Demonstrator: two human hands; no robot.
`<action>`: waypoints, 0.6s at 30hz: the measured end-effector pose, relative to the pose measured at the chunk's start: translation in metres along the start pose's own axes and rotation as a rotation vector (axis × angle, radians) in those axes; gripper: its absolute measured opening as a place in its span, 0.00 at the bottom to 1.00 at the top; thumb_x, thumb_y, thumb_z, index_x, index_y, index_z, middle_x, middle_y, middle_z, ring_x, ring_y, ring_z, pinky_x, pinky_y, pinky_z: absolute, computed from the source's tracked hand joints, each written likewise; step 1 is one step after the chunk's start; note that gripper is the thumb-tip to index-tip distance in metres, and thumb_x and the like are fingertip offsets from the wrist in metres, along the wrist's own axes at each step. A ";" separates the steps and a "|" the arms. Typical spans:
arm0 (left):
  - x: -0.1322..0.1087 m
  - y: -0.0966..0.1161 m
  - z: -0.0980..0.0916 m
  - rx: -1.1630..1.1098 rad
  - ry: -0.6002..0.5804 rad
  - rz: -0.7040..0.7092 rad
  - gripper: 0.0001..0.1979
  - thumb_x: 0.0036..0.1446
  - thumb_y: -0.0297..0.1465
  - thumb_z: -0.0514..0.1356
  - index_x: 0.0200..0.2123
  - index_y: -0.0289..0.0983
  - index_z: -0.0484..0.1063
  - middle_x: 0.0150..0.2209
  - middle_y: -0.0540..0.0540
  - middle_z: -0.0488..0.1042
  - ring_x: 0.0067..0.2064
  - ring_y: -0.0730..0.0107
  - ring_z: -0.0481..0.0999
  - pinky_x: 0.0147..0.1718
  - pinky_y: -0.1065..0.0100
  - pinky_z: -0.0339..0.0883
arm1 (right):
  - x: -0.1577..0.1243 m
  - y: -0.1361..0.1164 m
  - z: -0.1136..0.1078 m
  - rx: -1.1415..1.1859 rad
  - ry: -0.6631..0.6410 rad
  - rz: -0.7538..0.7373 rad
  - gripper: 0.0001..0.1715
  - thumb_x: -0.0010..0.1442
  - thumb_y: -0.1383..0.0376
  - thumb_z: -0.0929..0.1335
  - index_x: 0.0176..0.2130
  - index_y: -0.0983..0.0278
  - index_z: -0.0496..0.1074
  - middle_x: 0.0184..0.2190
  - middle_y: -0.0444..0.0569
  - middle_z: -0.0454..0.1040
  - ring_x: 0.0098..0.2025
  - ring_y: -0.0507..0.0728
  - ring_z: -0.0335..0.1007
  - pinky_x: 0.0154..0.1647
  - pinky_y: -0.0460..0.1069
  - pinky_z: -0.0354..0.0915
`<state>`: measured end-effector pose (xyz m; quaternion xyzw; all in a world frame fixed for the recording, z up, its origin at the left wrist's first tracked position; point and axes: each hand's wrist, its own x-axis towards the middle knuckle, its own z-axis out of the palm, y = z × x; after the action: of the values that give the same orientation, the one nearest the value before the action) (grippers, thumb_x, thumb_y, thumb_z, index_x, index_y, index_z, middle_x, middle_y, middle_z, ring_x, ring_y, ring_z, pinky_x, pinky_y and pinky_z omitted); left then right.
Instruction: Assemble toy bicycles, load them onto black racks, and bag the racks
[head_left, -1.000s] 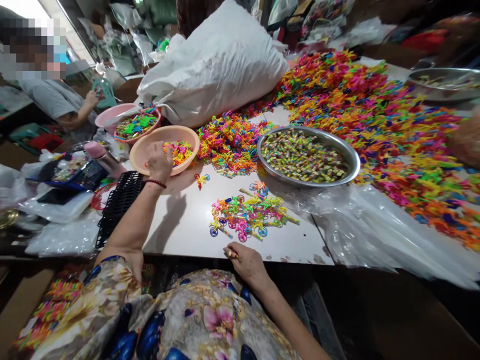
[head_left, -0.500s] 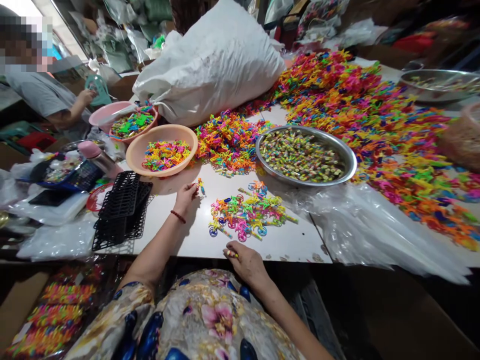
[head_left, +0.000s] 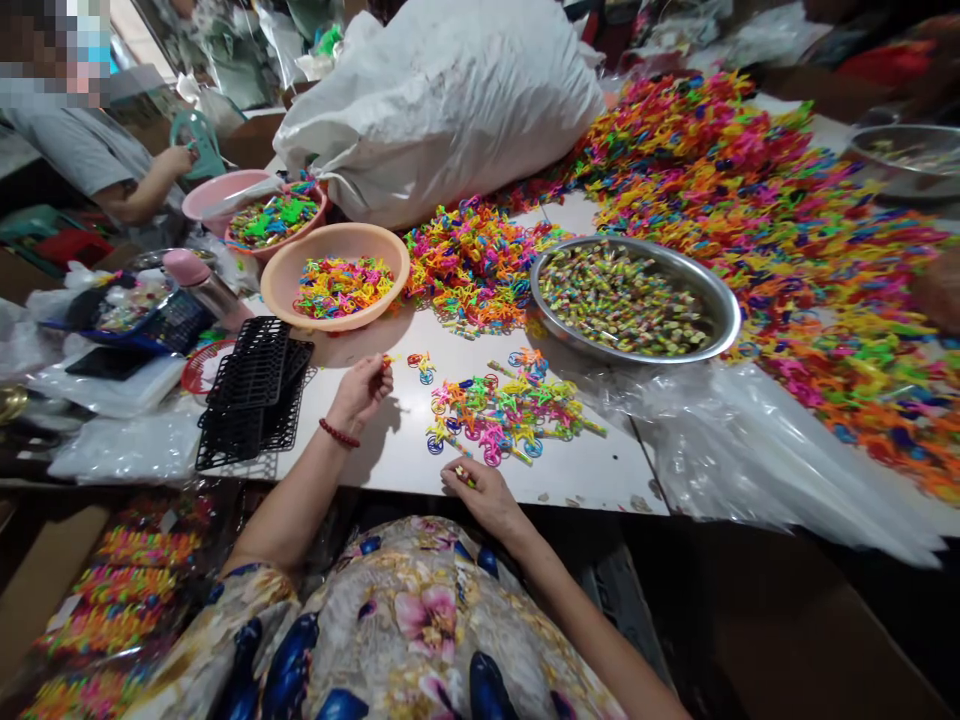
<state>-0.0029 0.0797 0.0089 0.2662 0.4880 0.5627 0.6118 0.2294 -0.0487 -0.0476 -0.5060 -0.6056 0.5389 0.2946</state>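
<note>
My left hand (head_left: 363, 394), a red beaded bracelet at its wrist, is raised over the white table (head_left: 345, 465). Its fingertips pinch a small red and yellow plastic piece (head_left: 389, 360). Just to the right lies a small plastic figure with wheels (head_left: 423, 366), apart from the hand. At the table's front edge, my right hand (head_left: 486, 494) is closed around one or more short patterned tubes (head_left: 466, 477); how many cannot be made out. Beyond it spreads a loose pile of bright wheeled plastic toys (head_left: 495, 410), some with patterned tubes among them.
A steel basin (head_left: 724, 335) holds patterned tubes; an orange basin (head_left: 274, 290) holds coloured pieces. Heaps of plastic pieces (head_left: 750, 200) cover the right side. A big white sack (head_left: 450, 110), black plastic racks (head_left: 247, 390) and clear bags (head_left: 750, 450) lie around. Another person (head_left: 97, 150) sits at left.
My left hand has drawn back slightly left, away from the small wheeled figure on the table. My right hand stays near the edge, still closed. The camera view has shifted a little.
</note>
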 end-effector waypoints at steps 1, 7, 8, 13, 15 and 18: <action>0.011 0.015 0.000 0.042 0.040 0.074 0.12 0.59 0.37 0.63 0.32 0.35 0.67 0.24 0.51 0.69 0.24 0.79 0.69 0.25 0.75 0.65 | 0.000 0.002 0.001 -0.038 0.003 -0.013 0.20 0.62 0.50 0.66 0.33 0.63 0.74 0.28 0.47 0.75 0.33 0.56 0.74 0.37 0.49 0.69; 0.064 0.086 -0.001 0.385 0.318 0.510 0.09 0.69 0.32 0.53 0.48 0.34 0.65 0.43 0.45 0.73 0.42 0.74 0.72 0.46 0.67 0.66 | -0.001 0.014 0.007 -0.079 0.030 -0.048 0.19 0.64 0.50 0.65 0.35 0.62 0.74 0.30 0.47 0.77 0.34 0.56 0.74 0.37 0.49 0.68; 0.065 0.080 0.002 0.530 0.352 0.543 0.07 0.67 0.30 0.55 0.46 0.33 0.66 0.43 0.45 0.73 0.42 0.73 0.71 0.46 0.67 0.64 | -0.001 0.015 0.007 -0.070 0.032 -0.044 0.19 0.64 0.50 0.65 0.36 0.62 0.74 0.30 0.47 0.77 0.34 0.56 0.75 0.38 0.49 0.68; 0.048 -0.011 0.033 1.105 0.118 0.472 0.13 0.58 0.38 0.65 0.30 0.35 0.69 0.29 0.46 0.71 0.36 0.64 0.72 0.41 0.63 0.64 | -0.003 0.011 0.009 -0.127 0.089 -0.004 0.20 0.63 0.51 0.66 0.47 0.61 0.70 0.35 0.48 0.76 0.34 0.56 0.75 0.38 0.50 0.69; 0.045 -0.043 0.046 1.313 0.035 0.430 0.16 0.54 0.41 0.68 0.36 0.36 0.69 0.38 0.41 0.72 0.42 0.58 0.74 0.42 0.62 0.64 | -0.004 0.008 0.010 -0.184 0.096 -0.008 0.19 0.65 0.52 0.64 0.49 0.61 0.69 0.37 0.48 0.76 0.35 0.56 0.75 0.40 0.50 0.69; 0.053 -0.064 0.052 1.463 -0.035 0.358 0.17 0.55 0.38 0.67 0.43 0.37 0.68 0.48 0.35 0.68 0.48 0.52 0.74 0.45 0.59 0.64 | -0.007 0.007 0.011 -0.268 0.095 -0.045 0.17 0.67 0.54 0.61 0.48 0.61 0.69 0.38 0.50 0.77 0.37 0.57 0.74 0.43 0.52 0.68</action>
<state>0.0657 0.1268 -0.0431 0.6888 0.6767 0.1816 0.1858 0.2241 -0.0596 -0.0555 -0.5518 -0.6687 0.4221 0.2648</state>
